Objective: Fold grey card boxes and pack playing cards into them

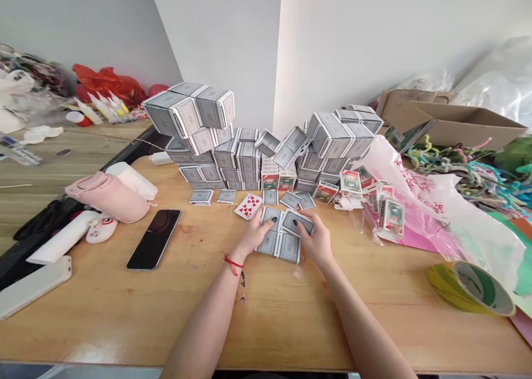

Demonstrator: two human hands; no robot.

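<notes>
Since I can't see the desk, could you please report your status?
Left hand, right hand holding patterned cards. Heart card lying just beyond left hand.

Black phone point(154, 239), pink bottle point(110, 197), tape roll point(448, 289), probably glue bottles point(89, 112)

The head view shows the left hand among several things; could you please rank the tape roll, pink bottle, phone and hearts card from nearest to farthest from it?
1. Hearts card: just beyond the left hand.
2. Phone: left of the hand.
3. Pink bottle: farther left, past the phone.
4. Tape roll: far over on the right.
</notes>
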